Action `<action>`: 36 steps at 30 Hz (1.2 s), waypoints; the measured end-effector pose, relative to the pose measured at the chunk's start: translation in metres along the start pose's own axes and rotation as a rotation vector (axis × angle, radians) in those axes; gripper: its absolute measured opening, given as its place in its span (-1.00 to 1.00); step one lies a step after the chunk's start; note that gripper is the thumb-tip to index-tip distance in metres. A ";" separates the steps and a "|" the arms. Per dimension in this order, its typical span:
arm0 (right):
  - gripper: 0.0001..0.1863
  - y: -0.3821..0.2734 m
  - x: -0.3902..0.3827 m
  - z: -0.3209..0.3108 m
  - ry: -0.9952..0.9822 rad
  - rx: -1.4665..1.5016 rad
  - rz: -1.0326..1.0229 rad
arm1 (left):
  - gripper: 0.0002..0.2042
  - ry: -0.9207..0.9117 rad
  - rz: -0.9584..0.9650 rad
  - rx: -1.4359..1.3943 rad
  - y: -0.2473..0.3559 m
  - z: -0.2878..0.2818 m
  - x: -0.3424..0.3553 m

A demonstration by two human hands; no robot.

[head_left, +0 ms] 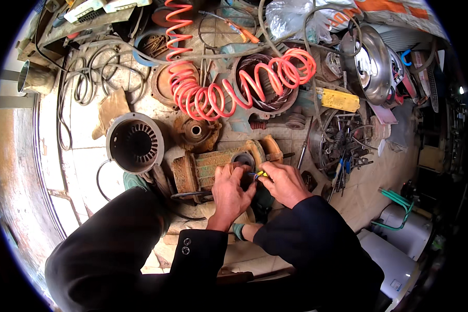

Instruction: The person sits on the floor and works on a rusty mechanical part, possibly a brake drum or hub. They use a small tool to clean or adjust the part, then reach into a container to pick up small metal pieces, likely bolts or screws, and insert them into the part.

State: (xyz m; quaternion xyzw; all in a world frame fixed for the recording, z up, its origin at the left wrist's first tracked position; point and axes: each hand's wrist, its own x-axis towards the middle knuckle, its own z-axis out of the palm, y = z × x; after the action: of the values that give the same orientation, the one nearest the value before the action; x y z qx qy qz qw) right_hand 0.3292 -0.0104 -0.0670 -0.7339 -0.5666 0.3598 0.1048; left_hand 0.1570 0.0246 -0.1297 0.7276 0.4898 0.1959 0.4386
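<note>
A rusty, green-tinged electric motor (205, 169) lies on its side on the floor in front of me. Over its round opening (241, 157), both of my hands meet at thin blue-and-yellow wires (257, 176). My left hand (230, 193) is closed, its thumb and fingers pinching the wires' blue part. From the right, my right hand (285, 183) is closed on the short yellow part, fingers bent. Whether that yellow part is bare insulation or tape is too small to tell. The fingers partly cover the wire ends.
A grey motor housing (135, 143) stands left of the motor, by a rusty end cover (196, 130). Beyond lies a coiled red air hose (208, 101) across a wound stator (265, 83). Hand tools fill a metal basin (338, 143) at right. A black cable (191, 194) runs beside the motor.
</note>
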 end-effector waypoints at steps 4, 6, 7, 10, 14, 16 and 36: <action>-0.79 0.007 0.002 -0.003 -0.048 -0.127 -0.145 | -0.63 -0.031 -0.048 -0.039 0.006 0.002 -0.003; -0.81 0.002 0.004 -0.008 -0.062 -0.185 -0.198 | -0.64 -0.029 -0.043 -0.034 0.007 0.002 -0.002; -0.83 -0.008 0.007 -0.011 -0.054 -0.186 -0.223 | -0.64 -0.025 -0.044 -0.032 0.007 0.001 -0.001; -0.88 -0.004 0.010 -0.004 -0.070 -0.217 -0.245 | -0.66 -0.021 -0.043 -0.028 0.005 -0.001 -0.001; -0.92 -0.002 0.012 -0.004 -0.099 -0.196 -0.137 | -0.67 -0.007 -0.034 -0.014 0.008 0.002 -0.001; -0.91 0.000 0.014 -0.004 -0.067 -0.078 -0.087 | -0.66 0.019 -0.025 -0.004 0.012 0.004 0.000; -0.82 -0.004 0.030 -0.016 -0.103 0.196 0.152 | -0.84 0.099 0.040 -0.206 -0.004 0.015 0.011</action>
State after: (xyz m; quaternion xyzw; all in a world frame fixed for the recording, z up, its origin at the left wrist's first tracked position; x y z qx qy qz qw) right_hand 0.3401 0.0226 -0.0655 -0.7415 -0.4758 0.4578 0.1192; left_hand 0.1703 0.0279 -0.1427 0.6775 0.4735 0.2896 0.4825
